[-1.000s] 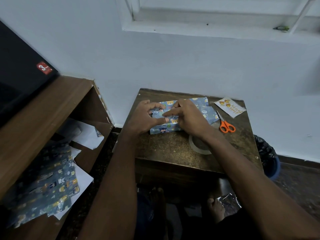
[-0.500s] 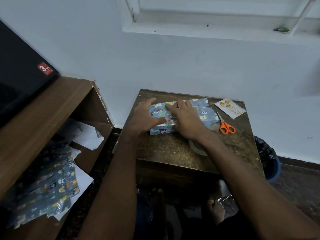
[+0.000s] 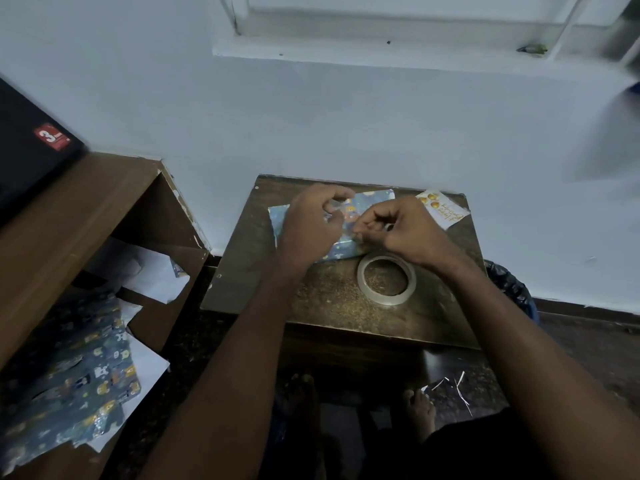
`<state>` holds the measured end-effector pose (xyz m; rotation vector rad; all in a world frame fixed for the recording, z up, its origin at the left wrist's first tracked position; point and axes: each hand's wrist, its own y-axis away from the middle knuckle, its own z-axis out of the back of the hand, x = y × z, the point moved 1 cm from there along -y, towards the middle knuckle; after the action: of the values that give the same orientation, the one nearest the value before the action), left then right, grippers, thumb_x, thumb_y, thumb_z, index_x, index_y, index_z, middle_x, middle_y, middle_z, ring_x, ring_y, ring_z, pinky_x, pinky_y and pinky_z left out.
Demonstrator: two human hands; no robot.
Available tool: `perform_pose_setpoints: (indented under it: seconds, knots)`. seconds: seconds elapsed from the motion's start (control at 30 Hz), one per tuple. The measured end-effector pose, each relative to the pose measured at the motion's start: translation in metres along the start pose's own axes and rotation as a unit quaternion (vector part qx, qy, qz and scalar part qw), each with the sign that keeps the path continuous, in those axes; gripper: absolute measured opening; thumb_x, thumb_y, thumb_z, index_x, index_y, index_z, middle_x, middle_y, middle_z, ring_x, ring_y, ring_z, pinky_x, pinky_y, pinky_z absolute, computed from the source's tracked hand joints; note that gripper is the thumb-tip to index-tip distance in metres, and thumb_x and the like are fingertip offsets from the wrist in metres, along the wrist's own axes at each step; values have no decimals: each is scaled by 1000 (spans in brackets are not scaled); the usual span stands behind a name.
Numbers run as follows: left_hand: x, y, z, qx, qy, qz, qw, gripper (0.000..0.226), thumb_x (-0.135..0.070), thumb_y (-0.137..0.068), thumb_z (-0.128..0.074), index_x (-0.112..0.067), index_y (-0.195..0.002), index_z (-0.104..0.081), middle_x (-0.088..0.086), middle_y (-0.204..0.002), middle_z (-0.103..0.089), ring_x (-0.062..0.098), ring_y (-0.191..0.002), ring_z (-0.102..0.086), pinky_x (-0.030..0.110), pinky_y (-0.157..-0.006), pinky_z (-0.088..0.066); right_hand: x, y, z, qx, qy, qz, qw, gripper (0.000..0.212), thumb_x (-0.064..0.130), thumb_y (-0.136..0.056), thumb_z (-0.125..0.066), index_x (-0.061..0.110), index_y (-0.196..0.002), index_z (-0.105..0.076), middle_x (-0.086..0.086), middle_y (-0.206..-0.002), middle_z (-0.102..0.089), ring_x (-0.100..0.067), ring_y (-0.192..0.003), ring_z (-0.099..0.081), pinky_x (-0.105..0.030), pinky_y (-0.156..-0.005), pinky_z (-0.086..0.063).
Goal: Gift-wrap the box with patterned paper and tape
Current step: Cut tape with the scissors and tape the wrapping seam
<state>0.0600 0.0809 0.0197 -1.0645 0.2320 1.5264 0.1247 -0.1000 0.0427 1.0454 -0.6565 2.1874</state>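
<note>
The box [image 3: 369,204], wrapped in blue patterned paper, lies at the back of the small brown table [image 3: 329,299]. My left hand [image 3: 310,225] hovers over its left part with curled fingers, and thumb and forefinger pinch what looks like a small clear piece of tape [image 3: 335,203]. My right hand [image 3: 401,228] is over the box's right part, its fingers curled in and the fingertips bunched just above the paper. Whether they hold anything is too small to tell. A clear tape roll [image 3: 386,278] lies flat just in front of the box.
A sticker card [image 3: 443,209] lies at the table's back right corner. On the left, a wooden shelf unit [image 3: 86,216] holds spare patterned paper [image 3: 79,382] and white sheets. A dark bin [image 3: 512,285] stands to the right of the table. Bare feet rest on the floor beneath.
Both hands have lifted off the box, where they were pressing the paper flat, and their fingers have curled in. The view has tilted, and the tape roll shows fully.
</note>
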Motion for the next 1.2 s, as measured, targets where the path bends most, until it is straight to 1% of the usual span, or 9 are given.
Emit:
perform_pose_setpoints:
  seconds: [0.1, 0.2, 0.37, 0.6, 0.73, 0.87, 0.97, 1.1, 1.2]
  knots:
    - [-14, 4, -18, 36, 11, -34, 999, 38, 1, -86, -65, -22, -114, -78, -8, -110, -73, 11, -86, -64, 23, -81, -52, -6, 10, 15, 5, -6, -9, 1000, 11, 1, -84, -83, 12, -85, -83, 2, -76, -79, -10, -71, -74, -22, -71, -57]
    - [-20, 7, -32, 68, 17, -42, 997, 35, -1, -89, -66, -21, -114, -77, -9, -113, -72, 7, -85, -62, 15, -77, -48, -15, 20, 27, 118, -10, -65, 991, 13, 1, -82, -85, 11, -89, -83, -2, -81, -80, -21, -78, -77, -33, -79, -62]
    - [-18, 8, -39, 84, 27, -28, 996, 30, -3, -94, -68, -22, -115, -78, -10, -113, -73, 9, -87, -63, 9, -75, -45, -25, 39, 29, 282, 104, -118, 946, 38, 21, -64, -100, 22, -97, -82, 3, -91, -76, -5, -81, -69, -18, -72, -51]
    - [-21, 7, -39, 96, 55, 8, 994, 21, -9, -96, -71, -22, -108, -82, -12, -106, -79, 3, -86, -68, 13, -77, -52, -27, 39, 21, 267, 158, -70, 948, 31, 10, -64, -97, 29, -82, -79, 9, -87, -77, 1, -79, -67, -12, -71, -44]
    - [-23, 8, -36, 107, 76, 18, 991, 11, -19, -94, -76, -23, -103, -83, -14, -94, -79, 3, -76, -65, 9, -66, -44, -28, 40, 40, 234, 22, -110, 966, 21, 7, -75, -91, 17, -91, -82, -1, -85, -78, -8, -69, -61, -23, -64, -45]
    - [-28, 9, -34, 107, 119, 44, 986, 14, -33, -97, -76, -22, -93, -83, -8, -88, -80, 10, -79, -74, 37, -77, -60, -32, 40, 54, 150, -123, -113, 975, 21, 4, -77, -87, 7, -98, -81, -26, -90, -74, -14, -64, -56, -20, -53, -41]
    - [-34, 10, -34, 125, 147, 59, 979, 31, -48, -99, -69, -22, -90, -85, -5, -84, -80, 18, -82, -77, 47, -81, -60, -34, 37, 59, 98, -174, -113, 973, 26, 15, -74, -86, 7, -99, -83, -18, -76, -71, -14, -59, -50, -19, -52, -39]
    - [-38, 9, -35, 117, 183, 74, 973, 42, -55, -100, -62, -26, -80, -84, 11, -70, -74, 38, -69, -69, 49, -67, -54, -34, 32, 59, 75, -210, -109, 969, 29, 14, -77, -84, 2, -103, -80, -12, -70, -70, -22, -57, -41, -24, -50, -30]
    - [-39, 9, -33, 114, 230, 91, 962, 31, -42, -101, -69, -19, -88, -86, 7, -75, -78, 25, -67, -72, 39, -65, -51, -35, 29, 57, 56, -222, -110, 967, 27, 16, -76, -85, 5, -100, -82, -15, -71, -68, -21, -54, -37, -22, -48, -28]
